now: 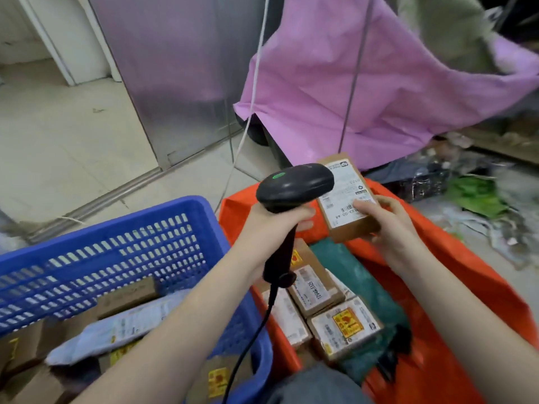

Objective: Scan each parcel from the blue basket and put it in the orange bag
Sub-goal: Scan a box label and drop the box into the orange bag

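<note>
My left hand point(274, 223) grips the handle of a black barcode scanner point(294, 185), whose head points right at a small cardboard parcel point(344, 188) with a white label. My right hand point(390, 223) holds that parcel by its lower end, thumb on the label, above the open orange bag point(455, 258). Inside the bag lie several labelled cardboard parcels point(344, 328) and a green soft package point(350, 263). The blue basket point(122, 240) stands at the left and holds a grey mailer point(116, 333) and brown boxes.
A purple bag point(364, 83) hangs behind the orange one. Dark and green wrapped packages point(455, 182) lie on the floor at the right. The scanner's black cable point(250, 339) runs down between basket and bag. A metal door point(175, 77) stands at the back.
</note>
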Demonstrator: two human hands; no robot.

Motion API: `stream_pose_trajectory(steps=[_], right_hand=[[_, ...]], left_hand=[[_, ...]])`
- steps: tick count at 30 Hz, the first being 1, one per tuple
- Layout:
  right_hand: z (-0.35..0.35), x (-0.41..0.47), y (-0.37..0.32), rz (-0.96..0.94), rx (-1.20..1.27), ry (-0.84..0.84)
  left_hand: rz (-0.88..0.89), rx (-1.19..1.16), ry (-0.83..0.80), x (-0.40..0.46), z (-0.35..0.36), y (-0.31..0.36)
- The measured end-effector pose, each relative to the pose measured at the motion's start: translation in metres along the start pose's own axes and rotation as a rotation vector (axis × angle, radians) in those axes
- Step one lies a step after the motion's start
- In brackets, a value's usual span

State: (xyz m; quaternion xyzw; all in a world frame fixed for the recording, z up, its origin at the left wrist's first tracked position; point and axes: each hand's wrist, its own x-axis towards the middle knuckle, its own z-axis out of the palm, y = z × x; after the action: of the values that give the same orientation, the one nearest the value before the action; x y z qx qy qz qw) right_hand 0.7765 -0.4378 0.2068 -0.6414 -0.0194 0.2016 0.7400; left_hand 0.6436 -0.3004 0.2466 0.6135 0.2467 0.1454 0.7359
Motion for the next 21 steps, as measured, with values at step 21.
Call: stream_pose_trajectory(steps=[21], right_hand=[[-0.091, 0.104, 0.187, 0.347, -0.225, 0.034]], left_hand=[[-0.350, 0.101, -0.018, 0.104, 0.035, -0.131]])
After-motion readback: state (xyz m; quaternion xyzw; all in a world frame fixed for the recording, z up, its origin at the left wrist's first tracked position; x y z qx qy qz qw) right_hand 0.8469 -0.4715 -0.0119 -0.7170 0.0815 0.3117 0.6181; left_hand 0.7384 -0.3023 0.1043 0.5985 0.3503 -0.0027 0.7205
